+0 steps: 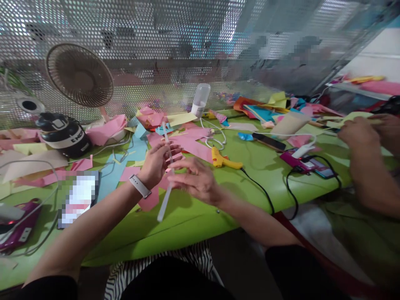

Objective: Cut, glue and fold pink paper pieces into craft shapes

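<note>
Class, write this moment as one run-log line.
right hand: holding long translucent white stick; left hand: behind it, contact unclear; yellow glue gun: on green table

Extending bare left forearm [96, 227] and right forearm [256, 223] inward from the near side.
Holding left hand [158, 164] with fingers apart, slightly bent, pointing right; pinching with right hand [200, 179] just beside it, fingertips pointing left.

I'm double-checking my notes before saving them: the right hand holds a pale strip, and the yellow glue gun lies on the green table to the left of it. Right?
Not quite: the yellow glue gun lies on the green table to the right of the pale strip held by the right hand, as the head view shows.
</note>
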A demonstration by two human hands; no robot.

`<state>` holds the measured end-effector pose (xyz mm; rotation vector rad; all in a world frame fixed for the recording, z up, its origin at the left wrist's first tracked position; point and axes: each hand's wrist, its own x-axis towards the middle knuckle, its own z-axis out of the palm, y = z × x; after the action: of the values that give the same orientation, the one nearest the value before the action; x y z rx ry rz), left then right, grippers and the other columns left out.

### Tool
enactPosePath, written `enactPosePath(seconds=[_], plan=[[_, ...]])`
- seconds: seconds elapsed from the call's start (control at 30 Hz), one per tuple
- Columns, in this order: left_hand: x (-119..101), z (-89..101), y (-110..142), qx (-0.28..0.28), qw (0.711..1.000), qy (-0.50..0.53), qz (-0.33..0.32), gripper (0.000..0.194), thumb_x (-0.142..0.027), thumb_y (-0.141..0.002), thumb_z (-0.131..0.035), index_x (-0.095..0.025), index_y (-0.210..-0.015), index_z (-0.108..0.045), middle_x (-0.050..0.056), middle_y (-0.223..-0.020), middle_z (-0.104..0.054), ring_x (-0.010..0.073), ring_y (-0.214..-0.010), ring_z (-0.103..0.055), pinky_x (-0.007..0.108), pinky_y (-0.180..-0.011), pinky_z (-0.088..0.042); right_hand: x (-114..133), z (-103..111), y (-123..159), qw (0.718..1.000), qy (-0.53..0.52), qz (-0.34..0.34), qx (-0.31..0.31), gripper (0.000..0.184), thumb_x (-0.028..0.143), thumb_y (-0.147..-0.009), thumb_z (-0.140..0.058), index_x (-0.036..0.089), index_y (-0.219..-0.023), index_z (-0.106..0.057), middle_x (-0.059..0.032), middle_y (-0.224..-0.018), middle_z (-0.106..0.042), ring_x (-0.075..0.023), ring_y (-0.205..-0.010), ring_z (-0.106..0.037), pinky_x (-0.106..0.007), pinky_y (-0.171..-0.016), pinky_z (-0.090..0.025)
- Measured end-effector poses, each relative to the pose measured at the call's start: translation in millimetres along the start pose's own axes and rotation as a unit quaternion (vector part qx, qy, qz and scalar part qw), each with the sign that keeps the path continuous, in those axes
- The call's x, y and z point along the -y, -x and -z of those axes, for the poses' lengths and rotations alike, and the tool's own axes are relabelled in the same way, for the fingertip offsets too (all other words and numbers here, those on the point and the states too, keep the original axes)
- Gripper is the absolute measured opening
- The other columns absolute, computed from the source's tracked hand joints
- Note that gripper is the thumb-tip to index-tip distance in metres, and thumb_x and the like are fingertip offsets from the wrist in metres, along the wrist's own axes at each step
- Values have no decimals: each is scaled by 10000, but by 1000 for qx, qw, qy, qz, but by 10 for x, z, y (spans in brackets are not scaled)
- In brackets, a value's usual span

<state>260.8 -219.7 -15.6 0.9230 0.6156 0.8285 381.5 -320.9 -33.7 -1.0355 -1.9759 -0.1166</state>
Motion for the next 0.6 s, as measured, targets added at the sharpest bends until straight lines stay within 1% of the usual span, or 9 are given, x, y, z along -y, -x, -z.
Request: enactPosePath(seconds=[0.07, 0.13, 0.2, 0.27, 0.37, 0.43, 0.53, 0.6], plan=[[-14, 35, -5, -18, 1000, 1, -4, 85, -233, -935, -560, -164, -939, -609, 36, -862, -693, 132, -802, -696, 266, -767, -561, 28, 22, -44, 997, -46, -62, -14, 220, 422, -981, -563, 272, -892, -697, -37, -914, -713, -185, -868, -651, -355, -814, -529], [-12, 62, -5, -26, 999, -2, -22, 117, -289, -946, -558, -185, -969, -607, 4, -792, -660, 116, -725, -673, 242, -706, -551, 36, 31, -90, 987, -74, -139, -37, 295, 456, -991, -528, 245, -815, -635, -24, -788, -671, -168, -755, -620, -316, -729, -505], [16, 80, 8, -15, 999, -2, -39, 133, -324, -953, -559, -202, -976, -606, -13, -776, -649, 106, -696, -657, 236, -701, -549, 23, 27, -129, 972, -95, -206, -54, 335, 503, -981, -519, 236, -791, -592, -13, -727, -628, -156, -684, -581, -293, -671, -478], [64, 93, 32, 16, 998, -6, -54, 165, -365, -946, -580, -205, -959, -617, -7, -816, -675, 113, -733, -668, 260, -757, -561, -2, 21, -156, 959, -128, -246, -53, 339, 527, -973, -507, 235, -820, -586, -3, -716, -617, -148, -657, -570, -278, -646, -465], [131, 108, 71, 78, 992, -17, -100, 244, -441, -899, -660, -205, -957, -646, 15, -902, -725, 142, -846, -699, 315, -870, -564, -40, 24, -176, 948, -165, -270, -43, 315, 513, -965, -506, 230, -864, -602, 2, -733, -630, -139, -643, -572, -264, -636, -461], [150, 112, 95, 106, 987, -18, -116, 305, -482, -855, -711, -204, -970, -664, 34, -958, -748, 167, -913, -711, 337, -912, -555, -66, 36, -180, 944, -180, -274, -36, 302, 499, -954, -521, 225, -862, -606, 4, -736, -629, -136, -647, -574, -260, -645, -464], [137, 102, 134, 124, 987, -14, -104, 367, -515, -825, -738, -219, -1032, -670, 59, -1062, -761, 210, -1019, -712, 370, -941, -544, -117, 53, -177, 940, -200, -275, -36, 327, 516, -946, -523, 221, -827, -601, 2, -740, -622, -140, -680, -582, -263, -677, -474], [118, 91, 160, 144, 985, -18, -97, 382, -521, -856, -704, -245, -1117, -659, 67, -1145, -749, 228, -1114, -685, 381, -967, -528, -151, 53, -171, 936, -212, -277, -32, 369, 553, -935, -527, 221, -786, -591, 1, -730, -611, -143, -687, -575, -268, -684, -474]])
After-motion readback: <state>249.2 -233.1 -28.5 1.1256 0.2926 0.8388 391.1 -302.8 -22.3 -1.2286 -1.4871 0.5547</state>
